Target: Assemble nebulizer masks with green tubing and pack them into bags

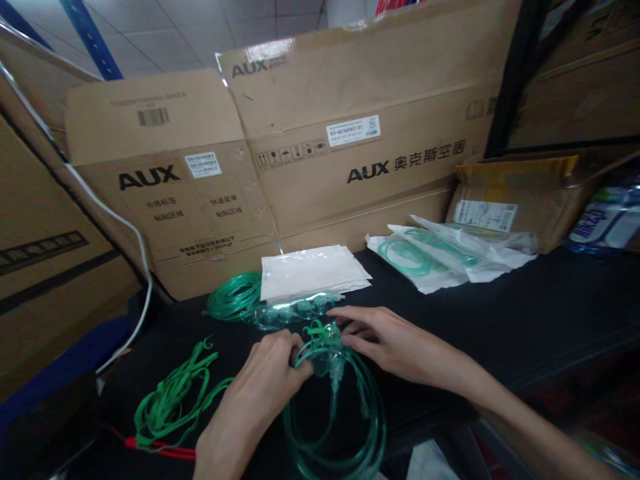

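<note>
My left hand (274,370) is closed on a clear green oxygen mask (321,360) and its looped tubing. The mask has a green elastic strap (314,329) bunched on top. Coils of green tubing (377,433) hang below the mask, over the table's front edge. At the mask's right side is my right hand (373,333), its fingers apart and the thumb by the mask's rim; contact is hard to make out. Just behind the hands lies a row of clear green masks (300,308). Loose green elastic straps (175,400) lie left of my left hand.
A coil of green tubing (234,295) and a stack of white pouches (313,270) sit behind the masks. Packed pouches with green tubing (420,257) lie at right, near a small carton (515,193) and a bottle (607,213). Cardboard panels (350,153) wall the black table (550,313).
</note>
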The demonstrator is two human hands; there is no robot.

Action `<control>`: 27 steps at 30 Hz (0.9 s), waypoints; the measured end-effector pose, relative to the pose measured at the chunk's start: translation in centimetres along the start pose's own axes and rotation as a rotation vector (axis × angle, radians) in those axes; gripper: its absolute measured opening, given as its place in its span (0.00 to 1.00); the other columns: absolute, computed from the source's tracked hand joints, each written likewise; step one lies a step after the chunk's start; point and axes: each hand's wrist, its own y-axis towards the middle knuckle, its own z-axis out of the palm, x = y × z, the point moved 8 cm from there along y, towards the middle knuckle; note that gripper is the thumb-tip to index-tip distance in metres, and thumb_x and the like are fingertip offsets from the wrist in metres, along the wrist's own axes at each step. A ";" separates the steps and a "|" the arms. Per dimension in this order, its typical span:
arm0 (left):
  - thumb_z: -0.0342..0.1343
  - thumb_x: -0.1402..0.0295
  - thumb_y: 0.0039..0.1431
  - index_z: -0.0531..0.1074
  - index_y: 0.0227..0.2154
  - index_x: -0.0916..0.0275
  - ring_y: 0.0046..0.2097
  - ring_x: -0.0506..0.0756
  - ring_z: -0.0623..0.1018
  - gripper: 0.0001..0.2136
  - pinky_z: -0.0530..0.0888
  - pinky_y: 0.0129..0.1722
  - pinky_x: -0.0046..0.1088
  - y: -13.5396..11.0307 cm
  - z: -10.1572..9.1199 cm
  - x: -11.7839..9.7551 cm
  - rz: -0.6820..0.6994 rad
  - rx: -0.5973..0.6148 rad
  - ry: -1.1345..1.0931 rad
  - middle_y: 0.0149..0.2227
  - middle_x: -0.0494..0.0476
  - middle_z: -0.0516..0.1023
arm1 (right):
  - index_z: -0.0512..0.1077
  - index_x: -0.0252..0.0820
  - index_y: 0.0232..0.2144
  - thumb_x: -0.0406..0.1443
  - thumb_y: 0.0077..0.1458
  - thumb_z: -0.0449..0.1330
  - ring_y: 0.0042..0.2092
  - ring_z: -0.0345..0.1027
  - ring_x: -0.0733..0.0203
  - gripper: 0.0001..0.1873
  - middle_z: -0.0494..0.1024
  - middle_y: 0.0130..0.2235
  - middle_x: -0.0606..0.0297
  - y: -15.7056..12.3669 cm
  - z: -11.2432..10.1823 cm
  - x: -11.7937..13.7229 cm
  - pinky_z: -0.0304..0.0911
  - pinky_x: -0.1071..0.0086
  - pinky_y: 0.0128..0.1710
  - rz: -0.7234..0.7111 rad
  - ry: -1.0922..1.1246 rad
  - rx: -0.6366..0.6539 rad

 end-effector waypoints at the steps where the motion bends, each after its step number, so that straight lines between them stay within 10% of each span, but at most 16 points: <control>1: 0.55 0.72 0.56 0.75 0.30 0.59 0.37 0.57 0.77 0.04 0.63 0.37 0.31 0.1 -0.2 -0.1 0.002 -0.018 0.018 0.32 0.53 0.77 | 0.69 0.43 0.62 0.41 0.63 0.61 0.49 0.78 0.51 0.26 0.81 0.52 0.55 0.3 0.1 -0.2 0.71 0.56 0.54 0.022 0.061 0.003; 8: 0.56 0.73 0.61 0.76 0.33 0.59 0.35 0.55 0.77 0.05 0.63 0.36 0.28 0.6 -1.3 -0.2 -0.042 -0.078 -0.003 0.32 0.51 0.79 | 0.75 0.44 0.56 0.46 0.59 0.67 0.52 0.75 0.49 0.26 0.82 0.49 0.61 0.6 2.1 0.5 0.67 0.55 0.58 0.004 0.428 0.183; 19: 0.57 0.67 0.61 0.74 0.40 0.61 0.19 0.50 0.76 0.07 0.68 0.24 0.25 -0.1 -0.1 0.2 -0.107 0.084 -0.156 0.36 0.53 0.81 | 0.73 0.43 0.56 0.43 0.43 0.77 0.51 0.73 0.54 0.38 0.79 0.44 0.63 0.7 2.1 -0.2 0.63 0.58 0.57 0.145 0.672 0.055; 27: 0.58 0.68 0.59 0.75 0.29 0.60 0.35 0.58 0.83 0.04 0.69 0.33 0.27 0.5 -1.2 0.3 -0.108 -0.051 -0.047 0.30 0.54 0.83 | 0.80 0.40 0.43 0.42 0.41 0.78 0.44 0.72 0.57 0.26 0.79 0.37 0.68 0.6 2.0 0.3 0.63 0.63 0.50 0.151 0.658 0.090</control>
